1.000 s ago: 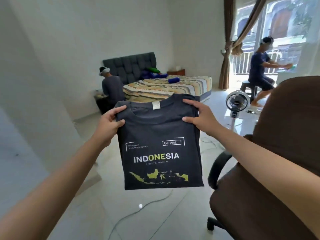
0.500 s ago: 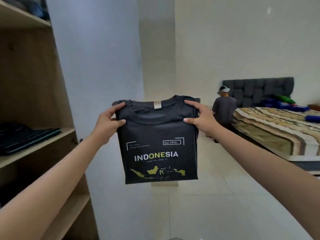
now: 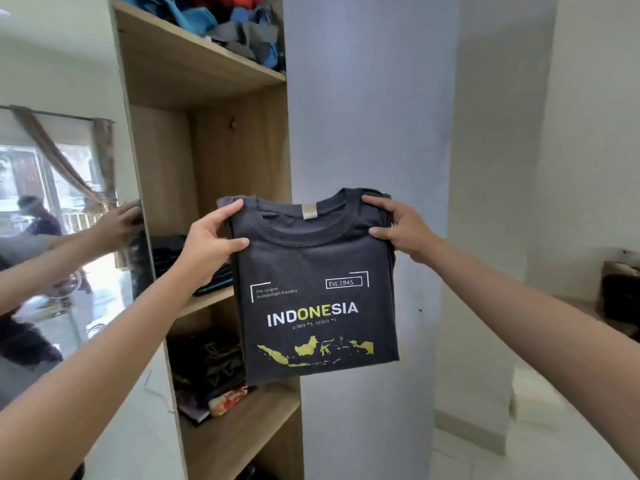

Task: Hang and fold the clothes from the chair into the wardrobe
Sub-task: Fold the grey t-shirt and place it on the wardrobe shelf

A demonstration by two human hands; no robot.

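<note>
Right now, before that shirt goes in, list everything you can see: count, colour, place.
Folded T-shirt: one, dark grey with white and yellow print, held up in front of the wardrobe.
Wardrobe: one, light wood, open shelves, left of centre.
Top-shelf clothes: loose heap, blue, grey and red; count unclear.
Middle-shelf clothes: dark folded stack with a teal stripe, behind the left hand.
Lower-shelf clothes: dark pile with an orange patterned piece in front.
Mirror: one, far left, reflecting arms, a window and a curtain.
Wall column: pale blue-grey, right of the wardrobe.
Dark bag or box: one, far right edge, unclear.
Left hand: grips the shirt's left shoulder.
Right hand: grips the right shoulder.
</note>
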